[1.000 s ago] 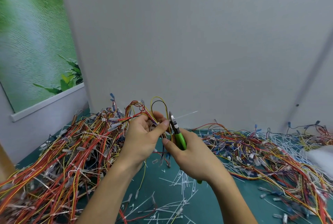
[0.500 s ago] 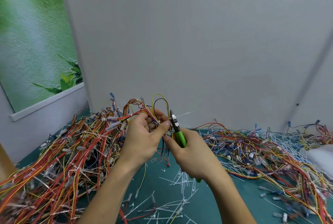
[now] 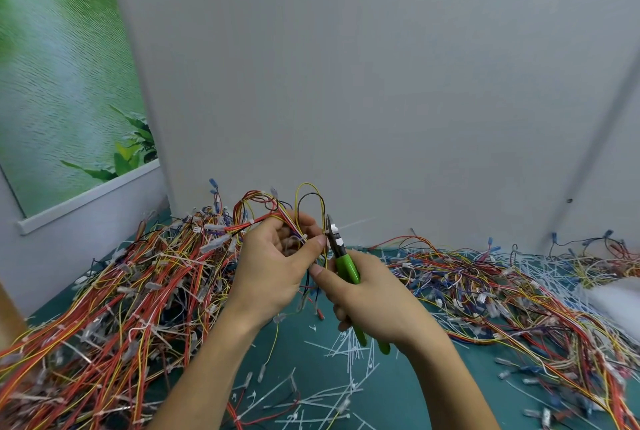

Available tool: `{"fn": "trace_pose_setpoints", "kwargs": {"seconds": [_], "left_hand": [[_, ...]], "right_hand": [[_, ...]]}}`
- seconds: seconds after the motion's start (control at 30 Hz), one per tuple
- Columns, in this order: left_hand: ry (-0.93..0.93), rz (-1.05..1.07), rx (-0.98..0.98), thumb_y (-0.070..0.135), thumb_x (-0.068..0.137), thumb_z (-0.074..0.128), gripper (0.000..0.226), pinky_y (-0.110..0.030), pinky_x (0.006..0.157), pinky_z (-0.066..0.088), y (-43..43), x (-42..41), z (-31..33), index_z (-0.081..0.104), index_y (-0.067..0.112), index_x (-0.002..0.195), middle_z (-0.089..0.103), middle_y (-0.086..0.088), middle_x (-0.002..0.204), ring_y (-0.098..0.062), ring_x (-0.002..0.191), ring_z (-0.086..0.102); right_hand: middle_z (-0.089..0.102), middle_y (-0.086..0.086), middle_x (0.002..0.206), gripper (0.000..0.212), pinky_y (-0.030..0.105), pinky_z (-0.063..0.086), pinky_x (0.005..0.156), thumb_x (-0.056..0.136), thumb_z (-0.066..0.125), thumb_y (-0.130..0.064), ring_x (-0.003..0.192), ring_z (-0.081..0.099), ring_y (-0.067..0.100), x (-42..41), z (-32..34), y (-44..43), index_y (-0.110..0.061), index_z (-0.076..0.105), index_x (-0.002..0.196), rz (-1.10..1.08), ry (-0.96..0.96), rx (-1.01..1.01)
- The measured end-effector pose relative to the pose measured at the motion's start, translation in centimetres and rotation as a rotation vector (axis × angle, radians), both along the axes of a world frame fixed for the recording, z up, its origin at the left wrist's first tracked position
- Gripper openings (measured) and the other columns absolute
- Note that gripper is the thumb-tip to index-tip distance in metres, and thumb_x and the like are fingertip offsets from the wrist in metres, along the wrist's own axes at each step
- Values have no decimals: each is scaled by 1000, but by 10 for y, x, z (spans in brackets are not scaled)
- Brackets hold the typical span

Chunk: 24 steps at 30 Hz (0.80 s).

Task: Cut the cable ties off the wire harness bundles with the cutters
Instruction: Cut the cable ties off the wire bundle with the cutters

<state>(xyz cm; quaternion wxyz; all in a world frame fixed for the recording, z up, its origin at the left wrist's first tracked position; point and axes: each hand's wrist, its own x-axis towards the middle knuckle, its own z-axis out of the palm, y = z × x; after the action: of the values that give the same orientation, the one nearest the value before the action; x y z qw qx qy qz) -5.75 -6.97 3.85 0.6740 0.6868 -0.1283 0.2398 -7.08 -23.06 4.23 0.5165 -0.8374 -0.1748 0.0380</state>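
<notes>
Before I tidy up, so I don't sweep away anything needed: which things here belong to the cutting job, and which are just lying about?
In use: cutters in right hand; wire bundle in left hand.
Lying about: cut ties on mat; wire heaps either side; wall picture.

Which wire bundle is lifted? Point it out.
The small looped yellow-and-black wire bundle gripped by the left hand; the other heaps lie on the teal mat.

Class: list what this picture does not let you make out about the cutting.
- Head view: whether the cutters bite the cable tie; too small, left hand thumb in front.
- Head view: the handles' middle, wrapped by the right hand.
- Head view: white object, cut off by right edge.
</notes>
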Motion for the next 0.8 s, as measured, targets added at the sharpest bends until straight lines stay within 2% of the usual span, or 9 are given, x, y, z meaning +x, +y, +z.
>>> {"fn": "trace_pose_setpoints", "kwargs": {"seconds": [0.1,0.27,0.47,0.53,0.67,0.8], "left_hand": [[-4,13,19,-2,83,77,26,-15,71,54,-1,0,0,69,21,91,76,3,86,-9,78,72],[-15,16,10,-2,82,78,32,-15,71,54,0,-2,3,73,29,83,77,2,85,-9,77,73],[23,0,-41,-5,79,79,33,-16,71,55,1,-1,3,74,28,80,77,-1,84,-12,77,74],[39,-2,-41,-5,78,80,34,-16,71,55,2,-1,3,75,29,80,78,-2,84,-13,78,75],[65,-7,-31,-4,77,81,36,-18,72,56,4,1,3,75,32,78,78,-2,84,-15,80,75],[80,-16,-26,-4,77,81,36,-20,74,57,3,0,4,75,31,76,78,-3,84,-15,80,75]], "right_hand": [[50,5,63,35,36,55,53,101,61,-42,49,53,18,0,-1,0,-16,52,78,-5,11,18],[55,-2,54,39,32,45,55,99,63,-47,43,52,11,3,-4,1,-18,55,76,-88,-27,-12],[56,1,60,37,32,53,49,99,63,-47,46,54,14,1,-1,2,-16,56,80,-69,-9,-4],[56,3,65,38,34,59,52,99,63,-48,51,55,15,0,1,3,-13,58,84,-51,4,-15],[55,1,62,42,51,61,66,98,62,-48,54,56,16,-2,2,2,-6,57,91,-42,11,-58],[60,5,67,39,43,62,57,99,61,-48,51,59,18,-2,2,0,-11,59,87,-67,2,-82]]}}
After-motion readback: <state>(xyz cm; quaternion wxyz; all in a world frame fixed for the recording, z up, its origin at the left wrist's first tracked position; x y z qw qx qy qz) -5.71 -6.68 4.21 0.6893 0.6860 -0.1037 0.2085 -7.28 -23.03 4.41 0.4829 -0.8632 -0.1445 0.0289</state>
